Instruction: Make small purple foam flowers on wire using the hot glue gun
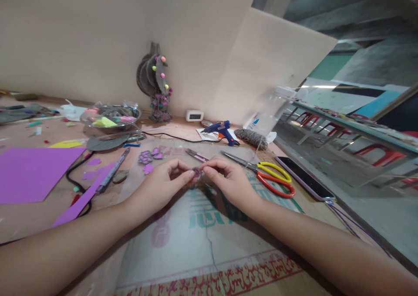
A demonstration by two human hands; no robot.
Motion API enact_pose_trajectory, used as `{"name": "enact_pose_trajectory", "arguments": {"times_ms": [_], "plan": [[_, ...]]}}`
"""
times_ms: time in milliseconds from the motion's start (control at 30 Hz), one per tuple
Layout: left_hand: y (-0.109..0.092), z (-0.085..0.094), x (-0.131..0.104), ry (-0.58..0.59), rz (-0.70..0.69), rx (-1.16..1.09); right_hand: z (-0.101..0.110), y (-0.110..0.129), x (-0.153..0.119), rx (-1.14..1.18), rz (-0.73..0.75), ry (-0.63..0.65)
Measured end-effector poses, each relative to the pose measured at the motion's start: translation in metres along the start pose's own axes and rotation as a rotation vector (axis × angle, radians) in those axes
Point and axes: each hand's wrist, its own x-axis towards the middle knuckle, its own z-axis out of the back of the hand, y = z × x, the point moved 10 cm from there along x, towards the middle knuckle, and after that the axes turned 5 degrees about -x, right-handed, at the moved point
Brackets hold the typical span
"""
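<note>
Above the plastic-covered table, my left hand (168, 180) and my right hand (227, 178) meet, thumbs and forefingers closed on a small purple piece edged with grey yarn (197, 172). Its exact shape is partly hidden by the fingers. Just left of my left hand lie several similar purple pieces with grey yarn edges (150, 155) and a plain purple flower cutout (148, 168). Scissors with one yellow and one red handle (274, 180) rest beside my right hand. Beyond my fingertips is a pointed metal tool (195, 155), partly covered by my right hand.
A blue glue gun (222, 131) and a grey yarn skein (251, 139) lie at the back. Purple sheet (35, 174), a pen (114, 169) and a bowl of craft scraps (112, 116) are leftward. A phone (305, 178) lies near the right edge.
</note>
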Motion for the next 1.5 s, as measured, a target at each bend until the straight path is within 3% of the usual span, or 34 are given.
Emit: {"name": "enact_pose_trajectory", "arguments": {"times_ms": [167, 367, 633, 833, 1100, 1500], "plan": [[0.001, -0.002, 0.000, 0.016, -0.003, -0.009, -0.014, -0.017, -0.002, 0.192, -0.169, 0.093], [0.002, -0.004, -0.002, 0.041, -0.007, 0.013, -0.025, -0.025, -0.006, 0.357, -0.262, 0.138], [0.001, -0.006, -0.003, 0.055, -0.007, 0.048, -0.022, -0.018, -0.006, 0.279, -0.215, 0.110], [-0.006, 0.000, -0.004, -0.018, -0.051, 0.142, -0.019, -0.015, -0.006, 0.199, -0.207, 0.090], [-0.009, 0.001, -0.006, -0.027, -0.055, 0.211, -0.019, -0.012, -0.007, 0.148, -0.191, 0.095], [-0.004, 0.002, -0.005, -0.016, -0.021, 0.149, -0.023, -0.014, -0.007, 0.192, -0.181, 0.134]]}}
